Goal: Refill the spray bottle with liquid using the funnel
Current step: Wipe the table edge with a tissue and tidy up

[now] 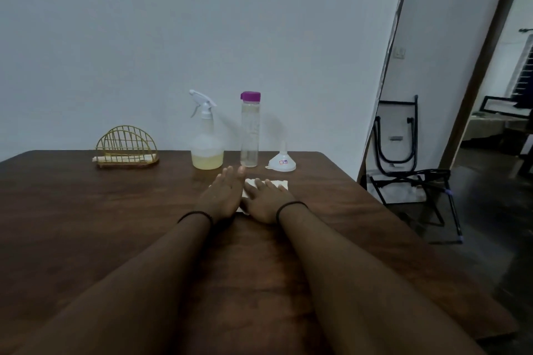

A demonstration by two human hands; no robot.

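Both hands lie flat, fingers straight, on the folded cloth: left hand, right hand; neither grip holds anything. Beyond the cloth on the counter stand the spray bottle, sprayer head still fitted, little yellowish liquid inside, the capped clear bottle beside it, and the funnel, inverted. Recommendation: steady the spray bottle's body and unscrew its head before seating the funnel.

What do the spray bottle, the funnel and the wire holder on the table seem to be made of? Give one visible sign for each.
Spray bottle: translucent, frosted-looking plastic; yellowish liquid shows through its base.
Funnel: white, opaque plastic, probably; smooth moulded cone standing mouth down, with a small sticker.
Wire holder: thin metal wire with a gold-coloured finish, by its look; open bent rods.
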